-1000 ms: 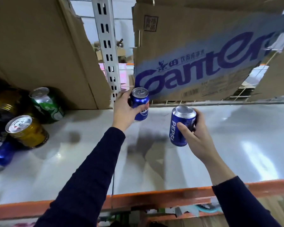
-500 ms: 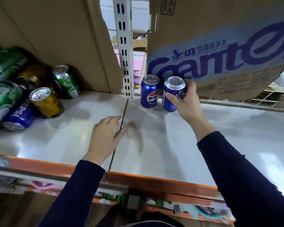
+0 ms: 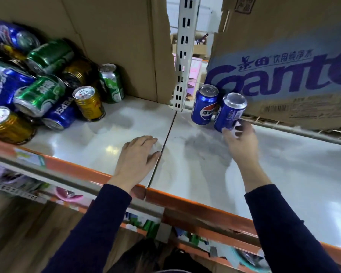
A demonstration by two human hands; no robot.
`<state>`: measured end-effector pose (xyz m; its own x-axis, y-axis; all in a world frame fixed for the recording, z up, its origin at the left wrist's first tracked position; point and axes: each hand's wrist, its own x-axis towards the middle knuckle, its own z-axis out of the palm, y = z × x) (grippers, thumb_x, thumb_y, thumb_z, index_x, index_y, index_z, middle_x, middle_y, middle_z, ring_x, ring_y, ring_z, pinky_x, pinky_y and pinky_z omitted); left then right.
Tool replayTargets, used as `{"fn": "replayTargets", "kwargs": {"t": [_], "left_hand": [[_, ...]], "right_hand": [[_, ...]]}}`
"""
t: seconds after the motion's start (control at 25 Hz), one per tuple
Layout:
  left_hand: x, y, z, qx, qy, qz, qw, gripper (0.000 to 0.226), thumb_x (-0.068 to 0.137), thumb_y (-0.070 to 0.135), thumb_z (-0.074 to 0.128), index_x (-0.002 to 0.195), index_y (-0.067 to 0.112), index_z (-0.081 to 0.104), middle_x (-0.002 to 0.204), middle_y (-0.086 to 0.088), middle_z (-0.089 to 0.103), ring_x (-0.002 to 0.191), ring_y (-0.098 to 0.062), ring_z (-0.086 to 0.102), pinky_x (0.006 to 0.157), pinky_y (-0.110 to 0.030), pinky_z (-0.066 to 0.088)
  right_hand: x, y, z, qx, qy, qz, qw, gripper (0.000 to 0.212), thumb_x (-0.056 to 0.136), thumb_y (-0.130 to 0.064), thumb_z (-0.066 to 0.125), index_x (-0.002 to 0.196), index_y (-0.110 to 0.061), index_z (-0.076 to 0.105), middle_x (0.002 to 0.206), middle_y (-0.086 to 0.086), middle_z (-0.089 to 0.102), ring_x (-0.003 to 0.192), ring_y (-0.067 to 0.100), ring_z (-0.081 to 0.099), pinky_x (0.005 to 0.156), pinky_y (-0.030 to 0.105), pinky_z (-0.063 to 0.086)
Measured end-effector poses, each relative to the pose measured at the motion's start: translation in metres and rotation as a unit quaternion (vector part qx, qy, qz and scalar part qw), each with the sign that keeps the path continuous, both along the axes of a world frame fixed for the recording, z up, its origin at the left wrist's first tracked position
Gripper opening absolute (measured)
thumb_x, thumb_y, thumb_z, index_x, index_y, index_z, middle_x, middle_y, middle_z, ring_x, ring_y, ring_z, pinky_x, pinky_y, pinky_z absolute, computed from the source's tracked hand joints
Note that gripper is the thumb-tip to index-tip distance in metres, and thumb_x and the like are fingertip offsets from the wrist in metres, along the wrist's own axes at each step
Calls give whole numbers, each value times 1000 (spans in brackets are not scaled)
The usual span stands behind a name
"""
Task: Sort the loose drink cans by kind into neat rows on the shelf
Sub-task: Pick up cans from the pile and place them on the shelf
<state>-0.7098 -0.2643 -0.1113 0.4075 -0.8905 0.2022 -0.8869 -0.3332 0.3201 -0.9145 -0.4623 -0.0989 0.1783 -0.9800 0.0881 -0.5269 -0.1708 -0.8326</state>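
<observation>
Two blue Pepsi cans stand side by side at the back of the white shelf (image 3: pixel 185 154), one (image 3: pixel 204 104) beside the upright post and one (image 3: pixel 231 111) to its right. My right hand (image 3: pixel 242 142) is just in front of the right can, fingers loose and blurred, fingertips at its base. My left hand (image 3: pixel 136 156) lies flat on the shelf near the panel seam, holding nothing. A loose heap of cans fills the left end: a gold can (image 3: pixel 89 103), a green can (image 3: pixel 111 83), a lying Pepsi can (image 3: pixel 60 115) and several more.
A Ganten cardboard box (image 3: pixel 283 75) stands behind the two cans at the back right. Brown cardboard (image 3: pixel 116 36) lines the back left. A white slotted post (image 3: pixel 182 56) rises between them. The shelf has an orange front edge (image 3: pixel 205 205).
My right hand set its Pepsi can down next to the first one and has loosened its grip. My left hand let go of the first can and came down flat on the shelf.
</observation>
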Motion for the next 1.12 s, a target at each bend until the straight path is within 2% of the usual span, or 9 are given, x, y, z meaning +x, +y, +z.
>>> {"fn": "replayTargets", "kwargs": {"t": [0.08, 0.24, 0.36, 0.52, 0.76, 0.88, 1.12], "left_hand": [[7, 12, 7, -15, -6, 19, 1000, 40, 95, 35, 53, 129, 16, 58, 132, 0, 57, 123, -19, 52, 99, -38, 39], [47, 61, 31, -66, -25, 87, 994, 36, 95, 29, 56, 126, 11, 60, 125, -6, 61, 114, -28, 56, 94, -43, 44], [87, 114, 46, -121, -18, 137, 983, 33, 95, 21, 56, 124, 4, 60, 123, -11, 61, 112, -31, 58, 94, -45, 46], [145, 192, 60, -156, -44, 182, 970, 33, 95, 19, 56, 125, 5, 60, 124, -10, 61, 114, -27, 57, 95, -46, 46], [253, 305, 76, -147, -82, 205, 964, 35, 96, 22, 54, 126, 4, 59, 124, -11, 61, 114, -27, 58, 97, -43, 46], [300, 342, 85, -149, -91, 214, 961, 35, 96, 22, 55, 126, 3, 59, 122, -12, 62, 111, -29, 59, 93, -46, 48], [380, 358, 82, -152, -77, 228, 959, 36, 96, 25, 56, 126, 6, 59, 124, -11, 62, 112, -28, 58, 94, -46, 46]], "right_hand": [[4, 25, -5, 9, -1, 14, 1000, 57, 86, -30, 67, 136, -14, 43, 128, 7, 53, 102, 17, 54, 79, 29, 44], [58, 76, 8, -26, -26, 139, 990, 49, 88, -27, 65, 133, -19, 46, 119, -4, 54, 103, 11, 53, 81, 26, 44], [120, 117, 26, -47, -30, 246, 968, 41, 90, -25, 62, 130, -19, 51, 113, -5, 57, 101, 11, 55, 83, 27, 46], [200, 179, 46, -110, -49, 328, 937, 39, 89, -21, 63, 128, -17, 55, 113, -3, 57, 101, 11, 56, 88, 28, 47], [321, 279, 74, -148, -116, 333, 924, 37, 86, -23, 65, 122, -17, 59, 112, -1, 61, 103, 14, 59, 94, 34, 49], [372, 314, 86, -151, -117, 339, 921, 40, 84, -29, 64, 122, -19, 59, 112, -5, 60, 103, 9, 58, 92, 25, 47], [462, 328, 105, -169, -101, 356, 914, 38, 86, -32, 62, 122, -19, 59, 111, -8, 58, 102, 6, 56, 90, 17, 44]]}}
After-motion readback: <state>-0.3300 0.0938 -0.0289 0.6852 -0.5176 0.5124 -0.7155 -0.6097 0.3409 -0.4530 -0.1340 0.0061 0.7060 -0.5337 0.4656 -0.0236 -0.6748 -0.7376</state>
